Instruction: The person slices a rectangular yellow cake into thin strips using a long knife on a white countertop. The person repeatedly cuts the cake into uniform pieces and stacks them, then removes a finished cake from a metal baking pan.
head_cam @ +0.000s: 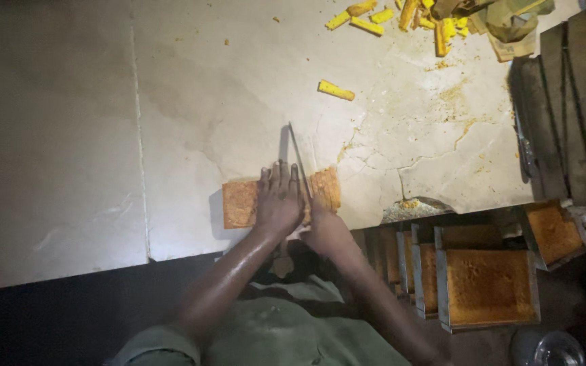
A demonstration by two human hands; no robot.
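I look down on a pale stone counter (pixel 191 81) where a flat orange-brown loaf (pixel 240 202) lies near the front edge, its long axis running left to right across my view. My left hand (pixel 279 200) rests on top of it with the fingers spread flat and pressing down, not curled around anything. My right hand (pixel 325 229) sits just beside it, at the loaf's near right part, closed around the handle of a knife (pixel 299 157). The handle itself is hidden inside the fist. The blade stands on edge and points away from me, crossing the loaf's long axis almost squarely, just to the right of my left fingertips. So the cut line lies between the two hands, with the larger piece under the left palm and a shorter end piece (pixel 327 188) to the right of the blade.

Further back on the counter lie yellow cut strips (pixel 336 90) and crumbs (pixel 452 95). To my right, below counter level, several metal baking tins (pixel 488 287) stand close together, holding more browned loaves.
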